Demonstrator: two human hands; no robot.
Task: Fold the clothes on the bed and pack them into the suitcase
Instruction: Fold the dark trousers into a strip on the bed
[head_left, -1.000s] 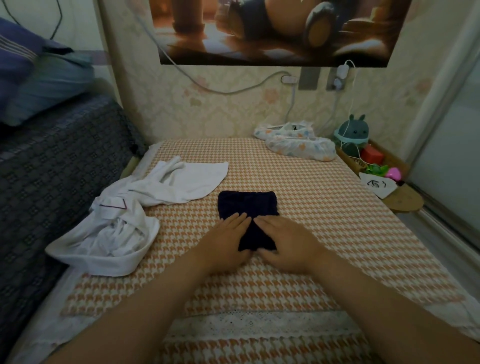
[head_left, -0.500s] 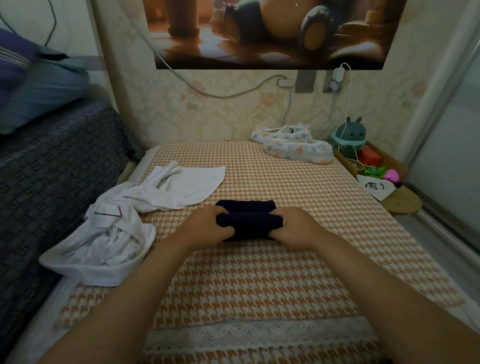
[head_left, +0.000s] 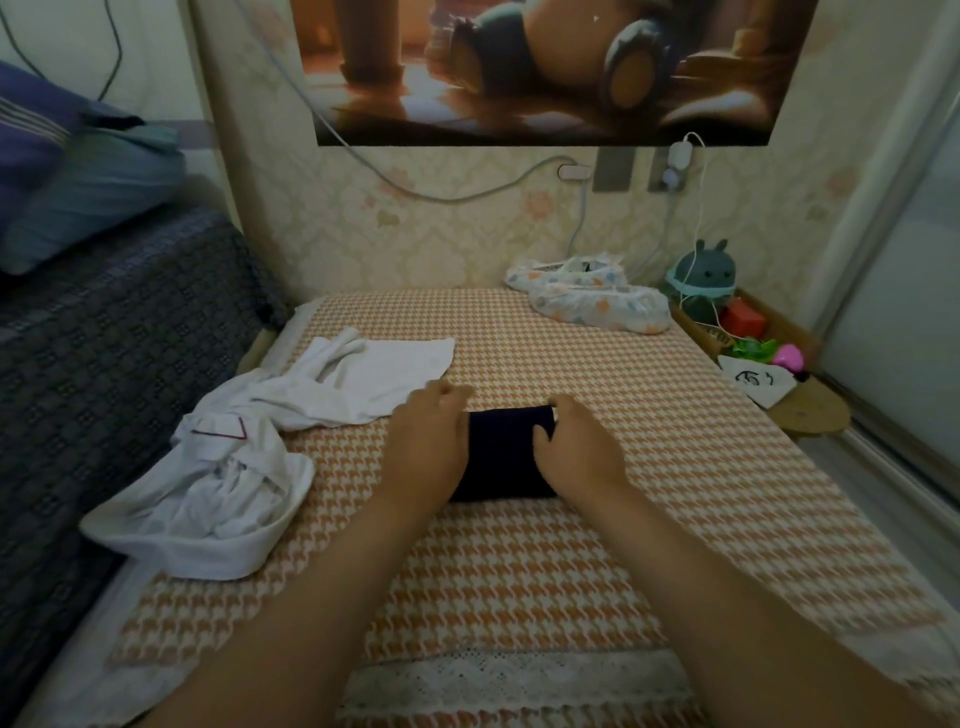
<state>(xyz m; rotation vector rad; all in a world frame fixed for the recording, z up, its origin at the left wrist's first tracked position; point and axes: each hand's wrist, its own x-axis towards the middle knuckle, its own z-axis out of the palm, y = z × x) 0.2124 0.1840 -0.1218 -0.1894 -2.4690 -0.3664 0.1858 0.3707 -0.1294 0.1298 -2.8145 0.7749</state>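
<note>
Across the centre of the frame, the houndstooth bed (head_left: 519, 571) was used as the folding surface. At left centre, the white clothes (head_left: 234, 467) lay crumpled and were judged not yet folded. At mid-frame, the dark folded garment (head_left: 506, 452) was gripped at both ends, the left hand (head_left: 426, 447) and right hand (head_left: 576, 452) curled round it, probably so the fold was kept together. No suitcase was seen.

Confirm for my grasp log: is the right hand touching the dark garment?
Touching. Head view: the right hand grips the dark garment at its right end, fingers curled over it.
</note>
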